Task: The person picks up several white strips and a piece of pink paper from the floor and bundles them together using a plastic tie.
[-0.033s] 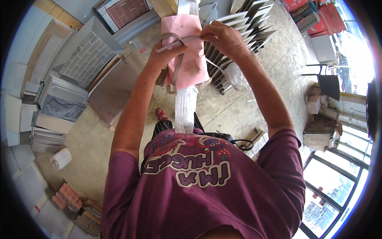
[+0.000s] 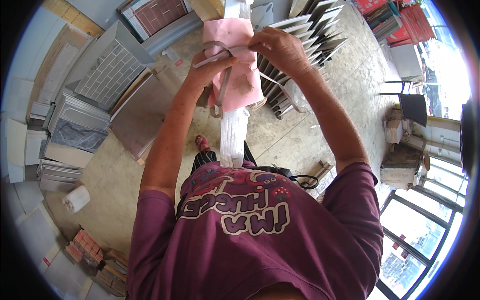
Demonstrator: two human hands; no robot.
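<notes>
The strap (image 2: 241, 48) lies sideways over the pink sheet (image 2: 245, 67); left hand (image 2: 206, 71) and right hand (image 2: 281, 51), nearly closed, both pinch it.

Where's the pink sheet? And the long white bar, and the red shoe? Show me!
Pink sheet (image 2: 243, 68): head view, on its middle, right of the strap.
Long white bar (image 2: 233, 138): head view, on its lower part.
Red shoe (image 2: 202, 142): head view, on its top.
</notes>
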